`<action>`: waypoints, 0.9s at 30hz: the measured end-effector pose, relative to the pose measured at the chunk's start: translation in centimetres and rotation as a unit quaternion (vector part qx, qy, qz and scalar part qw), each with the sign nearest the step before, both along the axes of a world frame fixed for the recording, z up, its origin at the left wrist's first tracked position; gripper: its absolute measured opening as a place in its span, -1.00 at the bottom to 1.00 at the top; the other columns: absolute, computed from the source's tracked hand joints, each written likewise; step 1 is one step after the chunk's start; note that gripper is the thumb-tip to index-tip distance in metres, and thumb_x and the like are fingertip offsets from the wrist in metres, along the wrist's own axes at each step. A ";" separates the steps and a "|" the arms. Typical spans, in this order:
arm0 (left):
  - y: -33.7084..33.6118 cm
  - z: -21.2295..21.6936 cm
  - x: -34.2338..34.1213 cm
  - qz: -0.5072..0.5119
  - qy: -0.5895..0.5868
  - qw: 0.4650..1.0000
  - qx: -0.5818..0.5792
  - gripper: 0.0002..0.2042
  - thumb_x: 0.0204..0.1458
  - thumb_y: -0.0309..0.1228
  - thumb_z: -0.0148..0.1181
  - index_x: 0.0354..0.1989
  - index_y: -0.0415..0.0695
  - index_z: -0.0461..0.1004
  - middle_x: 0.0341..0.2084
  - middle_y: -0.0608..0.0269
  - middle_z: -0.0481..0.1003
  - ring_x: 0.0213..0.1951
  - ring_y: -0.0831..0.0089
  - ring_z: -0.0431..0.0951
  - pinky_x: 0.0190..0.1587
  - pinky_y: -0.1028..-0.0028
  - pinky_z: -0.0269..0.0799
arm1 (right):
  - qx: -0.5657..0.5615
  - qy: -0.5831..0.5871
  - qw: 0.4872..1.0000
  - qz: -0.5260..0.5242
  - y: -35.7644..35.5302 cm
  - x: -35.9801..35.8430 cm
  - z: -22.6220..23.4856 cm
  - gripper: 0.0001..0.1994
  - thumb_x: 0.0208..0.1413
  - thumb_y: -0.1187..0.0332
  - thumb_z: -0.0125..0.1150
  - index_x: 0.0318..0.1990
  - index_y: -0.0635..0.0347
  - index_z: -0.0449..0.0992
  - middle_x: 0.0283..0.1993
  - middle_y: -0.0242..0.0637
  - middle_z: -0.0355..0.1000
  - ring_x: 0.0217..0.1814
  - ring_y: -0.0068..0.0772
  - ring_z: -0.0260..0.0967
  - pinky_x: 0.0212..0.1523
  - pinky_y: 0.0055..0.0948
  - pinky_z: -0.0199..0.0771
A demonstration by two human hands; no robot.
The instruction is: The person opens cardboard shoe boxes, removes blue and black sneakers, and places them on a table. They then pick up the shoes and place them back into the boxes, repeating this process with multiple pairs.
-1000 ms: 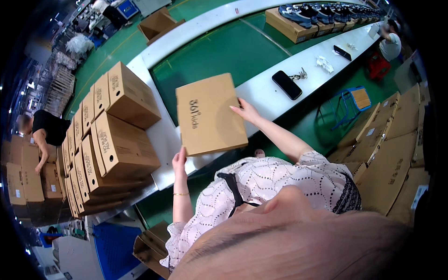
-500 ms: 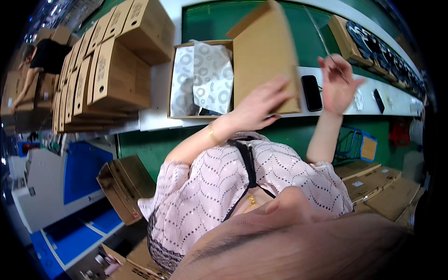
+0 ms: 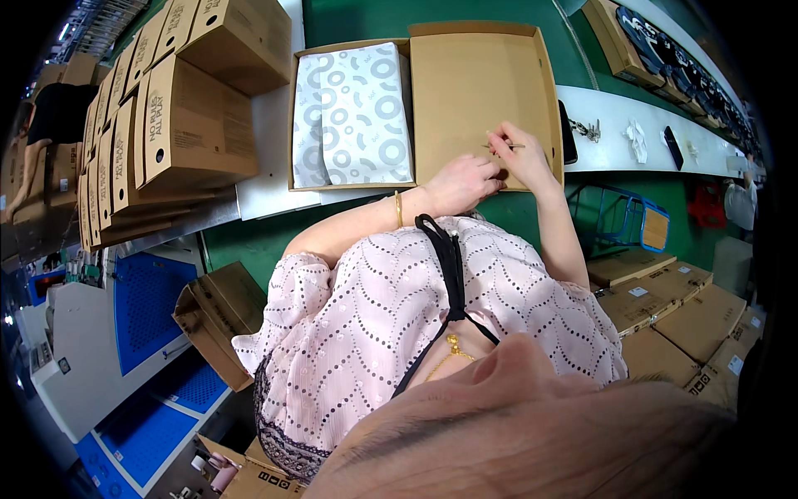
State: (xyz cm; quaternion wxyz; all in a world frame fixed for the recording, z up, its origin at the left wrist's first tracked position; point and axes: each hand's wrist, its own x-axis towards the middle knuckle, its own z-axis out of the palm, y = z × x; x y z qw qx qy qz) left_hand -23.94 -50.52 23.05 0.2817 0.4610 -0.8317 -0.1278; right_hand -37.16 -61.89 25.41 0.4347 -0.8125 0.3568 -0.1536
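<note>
An open brown cardboard shoebox (image 3: 293,125) lies on the bench in front of me, with white tissue paper (image 3: 366,112) printed in grey shapes folded over its contents. Its lid (image 3: 478,83) rests laid back to the right, inner face up. My left hand (image 3: 467,181) is closed at the lid's near edge; whatever its curled fingers hold, if anything, is hidden. Just to its right, my right hand (image 3: 525,158) pinches a thin, dark, pointed stick-like tool (image 3: 514,146) over the lid. The tool is too small to name exactly.
Stacked brown boxes (image 3: 199,125) stand on the left. Right of the lid are a partly covered black phone (image 3: 568,133), crumpled white paper (image 3: 637,140) and a dark slim object (image 3: 672,148). A blue-framed stool (image 3: 636,218) stands beyond. A person (image 3: 58,116) works far left.
The lid has swung down from its raised position to lie flat, partly covering the phone. My right hand has come left and down to the lid beside my left hand.
</note>
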 end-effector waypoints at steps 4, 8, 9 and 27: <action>0.1 -0.3 0.2 0.002 0.013 1.000 -0.020 -0.75 -0.11 -0.43 0.11 -0.20 -0.05 0.50 -0.39 0.30 0.45 -0.38 0.32 0.51 -0.36 0.35 0.44 | 0.008 0.030 0.999 -0.018 0.1 0.1 1.1 -0.82 0.11 0.32 0.08 -0.38 0.27 0.38 -0.46 -0.14 0.42 -0.43 -0.25 0.39 -0.37 -0.38 0.35; -0.9 0.1 0.9 0.007 0.099 0.995 -0.023 -0.78 -0.07 -0.42 0.11 -0.20 -0.03 0.48 -0.44 0.25 0.45 -0.39 0.27 0.50 -0.39 0.32 0.42 | -0.112 -0.092 0.986 -0.081 1.6 0.9 4.7 -0.91 0.07 0.44 0.09 -0.30 0.26 0.41 -0.30 -0.20 0.39 -0.27 -0.35 0.37 -0.28 -0.46 0.36; -1.6 0.8 1.5 0.017 0.137 0.990 -0.032 -0.79 -0.06 -0.41 0.12 -0.20 -0.02 0.48 -0.45 0.24 0.45 -0.41 0.27 0.50 -0.40 0.33 0.41 | -0.138 -0.157 0.973 -0.094 2.0 1.0 5.9 -0.90 0.07 0.48 0.09 -0.25 0.27 0.42 -0.24 -0.22 0.37 -0.22 -0.37 0.35 -0.25 -0.48 0.36; 2.6 -2.9 21.2 0.464 0.007 0.837 0.289 -0.23 -0.10 0.15 0.11 -0.07 -0.46 0.24 -0.35 -0.15 0.48 -0.21 -0.02 0.51 -0.13 0.23 0.41 | -0.264 -0.226 0.903 0.252 6.1 8.9 7.9 -0.79 0.00 0.47 0.12 -0.17 0.22 0.49 -0.11 -0.31 0.50 -0.33 -0.28 0.40 -0.31 -0.43 0.39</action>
